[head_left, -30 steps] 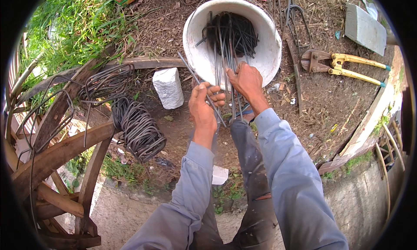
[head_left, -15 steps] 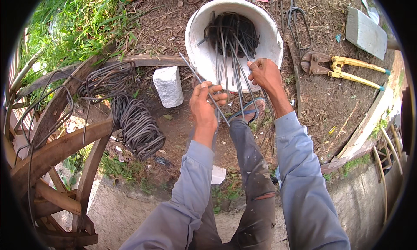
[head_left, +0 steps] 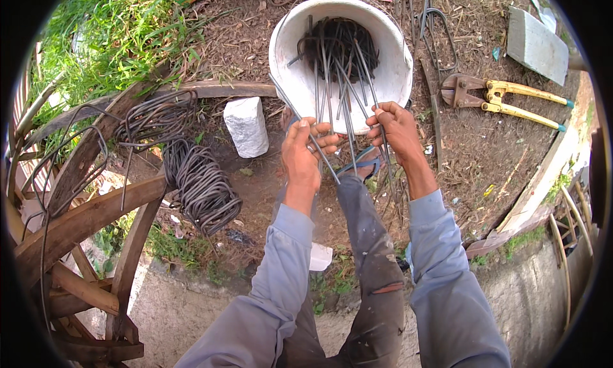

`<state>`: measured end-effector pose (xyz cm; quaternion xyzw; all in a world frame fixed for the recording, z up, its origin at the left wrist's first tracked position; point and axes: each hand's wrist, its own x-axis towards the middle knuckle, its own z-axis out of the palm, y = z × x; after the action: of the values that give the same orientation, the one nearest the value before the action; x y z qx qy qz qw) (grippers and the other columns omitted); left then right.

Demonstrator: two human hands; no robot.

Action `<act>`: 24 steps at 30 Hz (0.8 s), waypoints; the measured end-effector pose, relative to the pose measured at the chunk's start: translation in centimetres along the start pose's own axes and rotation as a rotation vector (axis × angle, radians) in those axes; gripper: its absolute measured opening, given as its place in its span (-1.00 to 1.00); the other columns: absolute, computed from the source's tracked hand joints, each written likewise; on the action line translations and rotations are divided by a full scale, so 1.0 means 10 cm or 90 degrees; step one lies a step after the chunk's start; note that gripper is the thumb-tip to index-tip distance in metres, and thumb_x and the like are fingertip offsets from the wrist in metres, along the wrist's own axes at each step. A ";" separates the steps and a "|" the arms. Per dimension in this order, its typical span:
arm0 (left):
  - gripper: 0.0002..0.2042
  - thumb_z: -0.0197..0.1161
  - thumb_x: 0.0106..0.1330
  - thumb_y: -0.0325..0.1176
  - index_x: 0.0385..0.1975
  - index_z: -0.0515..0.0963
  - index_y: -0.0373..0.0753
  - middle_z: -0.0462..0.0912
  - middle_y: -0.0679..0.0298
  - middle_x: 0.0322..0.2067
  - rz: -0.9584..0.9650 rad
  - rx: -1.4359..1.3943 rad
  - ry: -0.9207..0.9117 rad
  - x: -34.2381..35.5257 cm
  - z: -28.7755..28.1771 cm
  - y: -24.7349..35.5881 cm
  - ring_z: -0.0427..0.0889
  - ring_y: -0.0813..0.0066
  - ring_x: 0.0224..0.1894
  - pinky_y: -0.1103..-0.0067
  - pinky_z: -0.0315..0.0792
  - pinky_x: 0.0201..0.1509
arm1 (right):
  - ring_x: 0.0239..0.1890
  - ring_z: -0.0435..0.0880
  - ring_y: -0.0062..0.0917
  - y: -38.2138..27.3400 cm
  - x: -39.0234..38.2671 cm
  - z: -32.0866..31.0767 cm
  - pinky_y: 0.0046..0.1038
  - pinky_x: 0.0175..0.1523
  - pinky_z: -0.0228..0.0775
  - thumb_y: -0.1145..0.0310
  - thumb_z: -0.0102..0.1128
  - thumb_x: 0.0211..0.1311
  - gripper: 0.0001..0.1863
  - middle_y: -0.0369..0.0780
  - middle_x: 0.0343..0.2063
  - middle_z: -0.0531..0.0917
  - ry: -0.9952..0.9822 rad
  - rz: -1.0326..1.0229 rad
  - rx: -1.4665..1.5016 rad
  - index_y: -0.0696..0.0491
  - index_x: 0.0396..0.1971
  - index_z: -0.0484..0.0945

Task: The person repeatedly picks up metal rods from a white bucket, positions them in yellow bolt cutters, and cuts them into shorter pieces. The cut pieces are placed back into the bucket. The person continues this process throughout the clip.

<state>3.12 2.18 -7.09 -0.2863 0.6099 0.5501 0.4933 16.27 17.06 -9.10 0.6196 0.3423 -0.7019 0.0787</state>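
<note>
A white bucket (head_left: 394, 56) lies tilted toward me, with a bundle of dark metal rods (head_left: 338, 42) inside. Several rods stick out over its near rim. My left hand (head_left: 301, 167), left of those rods, is closed on one straight metal rod (head_left: 285, 97), which slants across its fingers from upper left to lower right. At the bucket's near right rim, my right hand (head_left: 402, 133) pinches another rod (head_left: 366, 74) between thumb and fingers. That rod's far end is still inside the bucket. Beneath the rods a sandalled foot (head_left: 367, 167) shows.
Bolt cutters (head_left: 495, 99) with yellow handles lie at right, near a grey block (head_left: 537, 45). A white block (head_left: 246, 128) stands left of the bucket. Coiled wire bundles (head_left: 201, 186) and wooden beams (head_left: 96, 208) fill the left side. Bent rods (head_left: 437, 42) lie right of the bucket.
My right hand has come slightly nearer and to the right, drawing its rod along. The left hand keeps its rod in nearly the same place.
</note>
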 end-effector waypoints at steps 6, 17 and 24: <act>-0.74 0.01 0.49 -0.19 -0.05 0.40 -0.26 0.64 0.09 -0.24 0.006 0.011 0.001 -0.01 -0.01 -0.02 0.70 0.31 -0.34 0.49 0.58 -0.34 | -0.27 0.65 -0.38 -0.11 0.17 0.16 -0.37 -0.22 0.53 0.49 0.09 0.22 -0.71 -0.09 -0.23 0.63 0.179 -0.291 -0.330 0.22 -0.07 0.49; -0.74 -0.05 0.52 -0.22 -0.05 0.38 -0.30 0.64 0.14 -0.32 0.010 0.010 0.013 0.01 0.01 0.01 0.66 0.47 -0.48 0.63 0.50 -0.50 | -0.25 0.67 -0.03 -0.05 0.36 0.46 -0.10 -0.11 0.49 0.22 0.22 0.15 -0.68 0.09 -0.34 0.66 0.142 -0.301 -0.702 0.20 -0.29 0.59; -0.75 0.01 0.48 -0.21 -0.04 0.40 -0.26 0.66 0.12 -0.25 0.005 0.020 0.017 0.00 -0.03 0.01 0.67 0.41 -0.42 0.58 0.50 -0.43 | -0.25 0.70 -0.05 -0.01 0.56 0.47 -0.14 -0.10 0.53 0.31 0.22 0.08 -0.75 0.07 -0.37 0.69 0.123 -0.220 -0.755 0.20 -0.35 0.64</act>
<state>2.98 1.92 -7.12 -0.2832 0.6260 0.5388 0.4875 11.17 16.19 -14.23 0.4668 0.7746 -0.3360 0.2632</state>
